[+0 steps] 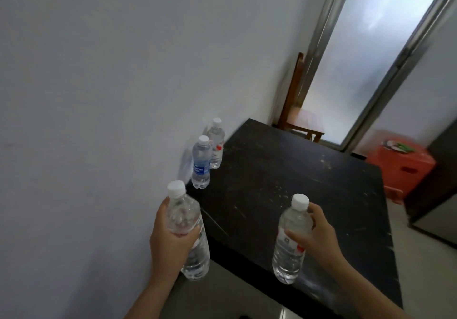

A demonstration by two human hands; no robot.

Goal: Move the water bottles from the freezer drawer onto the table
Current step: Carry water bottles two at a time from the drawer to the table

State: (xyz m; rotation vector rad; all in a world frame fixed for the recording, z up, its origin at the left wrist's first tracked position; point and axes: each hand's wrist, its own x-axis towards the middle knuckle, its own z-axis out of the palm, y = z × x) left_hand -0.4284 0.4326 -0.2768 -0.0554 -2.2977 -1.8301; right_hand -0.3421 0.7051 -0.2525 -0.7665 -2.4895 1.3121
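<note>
My left hand (168, 239) grips a clear water bottle (190, 252) with a white cap, held upright at the near left corner of the dark table (296, 182). My right hand (314, 237) grips a second clear bottle (289, 249) with a red-and-white label, upright over the table's near edge. I cannot tell whether its base touches the top. Two more bottles stand on the table against the wall: a blue-labelled bottle (201, 164) and, behind it, a red-labelled bottle (216, 143). The freezer drawer is out of view.
A white wall runs along the table's left side. Behind the table stand a wooden chair (296, 111) and a frosted glass door (371, 54). A red plastic stool (403, 167) and a dark appliance (440, 190) are at the right.
</note>
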